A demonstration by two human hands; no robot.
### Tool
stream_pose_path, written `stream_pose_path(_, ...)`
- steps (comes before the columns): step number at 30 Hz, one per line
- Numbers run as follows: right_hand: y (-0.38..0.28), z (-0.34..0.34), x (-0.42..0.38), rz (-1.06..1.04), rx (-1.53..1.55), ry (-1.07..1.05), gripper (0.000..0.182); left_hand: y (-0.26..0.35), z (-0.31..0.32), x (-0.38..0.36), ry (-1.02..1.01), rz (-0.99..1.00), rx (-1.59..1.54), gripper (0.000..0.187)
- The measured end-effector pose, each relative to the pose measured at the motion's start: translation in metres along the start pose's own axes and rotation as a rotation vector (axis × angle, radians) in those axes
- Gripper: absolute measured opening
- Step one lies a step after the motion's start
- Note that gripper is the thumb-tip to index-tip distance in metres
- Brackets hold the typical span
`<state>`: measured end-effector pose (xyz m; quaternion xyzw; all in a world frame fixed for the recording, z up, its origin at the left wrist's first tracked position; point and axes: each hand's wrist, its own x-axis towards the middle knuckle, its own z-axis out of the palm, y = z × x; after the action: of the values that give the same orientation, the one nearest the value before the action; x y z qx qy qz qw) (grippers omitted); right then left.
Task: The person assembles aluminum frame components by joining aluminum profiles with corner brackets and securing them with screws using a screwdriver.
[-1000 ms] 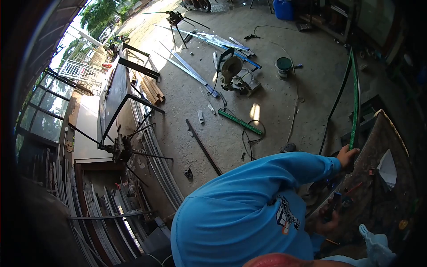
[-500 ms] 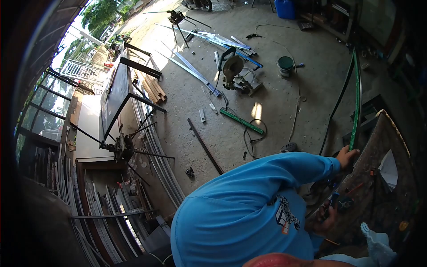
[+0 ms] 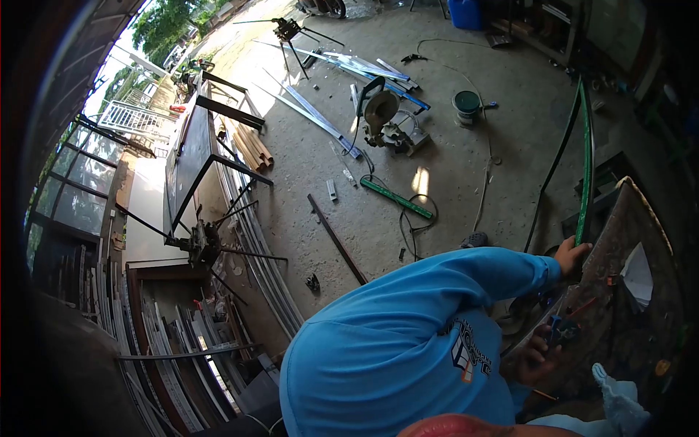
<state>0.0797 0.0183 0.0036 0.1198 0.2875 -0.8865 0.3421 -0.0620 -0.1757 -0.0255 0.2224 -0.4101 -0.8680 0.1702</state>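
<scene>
My left hand (image 3: 571, 257), at the end of a blue sleeve, is wrapped round the lower end of a long green strip (image 3: 586, 164). The strip stands steeply, beside the edge of a dark, worn worktable (image 3: 619, 233). Lower down, my right hand (image 3: 537, 357) is in shadow over the table, its fingers loosely bent and apart. Just beyond its fingertips is a dark tool with blue parts (image 3: 563, 331), whose kind I cannot make out. A white folded sheet (image 3: 637, 277) lies on the tabletop.
On the floor are a miter saw (image 3: 386, 120), a green-lidded bucket (image 3: 466, 105), a green bar (image 3: 397, 198) with a cable, and several metal profiles (image 3: 309, 109). A dark metal frame (image 3: 193, 146) and a rack of lengths (image 3: 167, 357) stand left.
My right hand has shifted slightly down, and the dark tool with blue parts now shows apart from its fingers. My left hand has moved slightly right, still holding the green strip.
</scene>
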Motion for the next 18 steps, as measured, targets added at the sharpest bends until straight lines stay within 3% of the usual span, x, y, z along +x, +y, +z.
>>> stream_pose_path(2,-0.003,0.007,0.008,0.411,0.525,-0.438,0.057,0.001,0.001,0.002,0.002,0.022,0.016,0.035)
stream_pose_path(3,-0.01,-0.008,0.009,0.343,0.278,-0.385,0.061,0.001,-0.002,0.002,-0.005,0.008,0.028,0.036)
stream_pose_path(4,-0.006,-0.016,0.01,0.346,0.279,-0.384,0.061,0.0,-0.005,0.001,-0.012,-0.01,0.045,0.037)
stream_pose_path(6,0.001,-0.009,0.009,-0.167,-0.992,-0.048,0.066,-0.007,-0.009,0.004,-0.02,-0.014,0.036,0.037)
stream_pose_path(7,-0.001,-0.005,0.005,-0.103,-0.793,0.035,0.067,-0.009,-0.009,0.009,-0.028,-0.008,0.02,0.038)
stream_pose_path(8,-0.005,-0.001,0.008,-0.102,-0.797,0.028,0.067,-0.002,-0.007,0.008,-0.024,-0.002,0.018,0.038)
stream_pose_path(10,-0.008,0.002,0.006,0.422,0.829,-0.171,0.063,0.006,-0.002,-0.002,0.003,0.008,0.023,0.037)
stream_pose_path(11,-0.004,0.015,0.008,0.418,0.544,-0.374,0.058,0.0,0.001,-0.001,0.031,0.041,0.012,0.035)
stream_pose_path(12,-0.004,0.016,0.008,0.418,0.537,-0.377,0.058,-0.004,-0.002,0.006,0.03,0.047,0.007,0.035)
stream_pose_path(14,0.0,0.01,0.003,-0.07,-0.73,0.039,0.057,-0.007,-0.011,0.009,-0.019,-0.025,-0.018,0.033)
stream_pose_path(15,0.004,0.005,0.01,-0.225,-0.972,-0.055,0.057,-0.005,-0.012,0.009,-0.02,-0.024,0.003,0.033)
stream_pose_path(16,0.004,0.001,0.008,-0.228,-0.971,-0.056,0.057,-0.004,-0.01,0.009,-0.022,-0.022,0.004,0.033)
stream_pose_path(18,0.001,0.018,0.001,0.003,-0.021,0.011,0.058,0.001,-0.006,0.005,0.001,-0.018,0.02,0.033)
